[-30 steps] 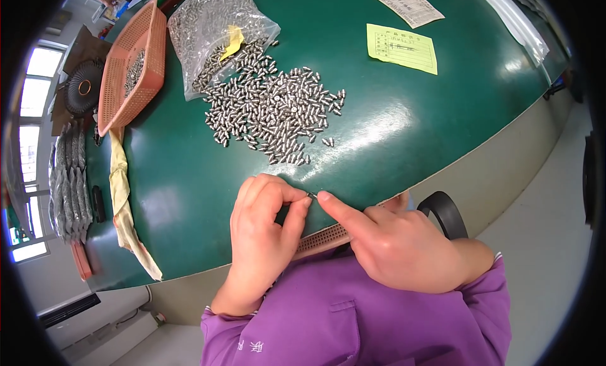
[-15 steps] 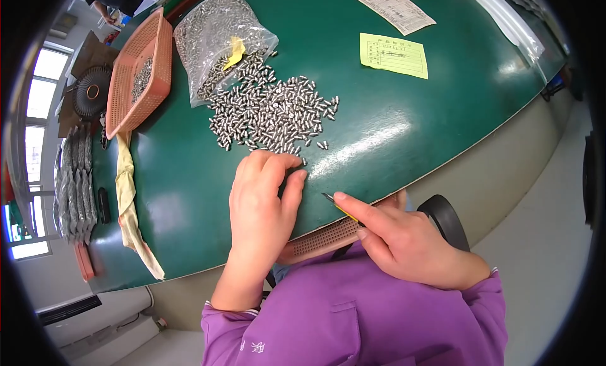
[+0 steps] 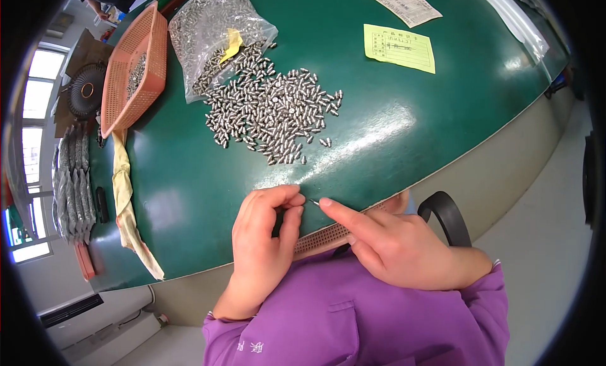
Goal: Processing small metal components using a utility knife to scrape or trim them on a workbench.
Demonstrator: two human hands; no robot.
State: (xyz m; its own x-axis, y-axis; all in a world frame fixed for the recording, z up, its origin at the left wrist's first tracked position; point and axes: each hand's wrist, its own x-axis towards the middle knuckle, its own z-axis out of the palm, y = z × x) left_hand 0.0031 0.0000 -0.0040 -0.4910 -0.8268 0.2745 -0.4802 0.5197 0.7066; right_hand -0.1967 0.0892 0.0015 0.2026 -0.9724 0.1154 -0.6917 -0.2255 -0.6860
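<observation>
My left hand (image 3: 266, 224) is raised at the near edge of the green table, its thumb and fingertips drawn together in a pinch. Whatever lies between those fingertips is too small and covered to make out. My right hand (image 3: 398, 243) grips a slim pointed tool (image 3: 314, 202), which looks like a craft knife; its thin tip points toward the left fingertips, and most of its body is hidden under the index finger. Beyond both hands spreads a pile of small silvery bullet-shaped metal parts (image 3: 274, 113), spilling from a clear plastic bag (image 3: 218, 22) with a yellow slip on it.
An orange plastic basket (image 3: 158, 63) holding metal parts stands at the far left, above a yellowish cloth strip (image 3: 124, 195). Two paper slips, one yellow-green (image 3: 404, 49), lie far right. Below the table edge sits a pinkish basket (image 3: 322, 238). Another person's hand (image 3: 101, 14) shows at upper left.
My left hand has drawn back from the near edge of the pile toward me, fingers pinched. The tool's tip in my right hand has shifted left, close to the left fingertips.
</observation>
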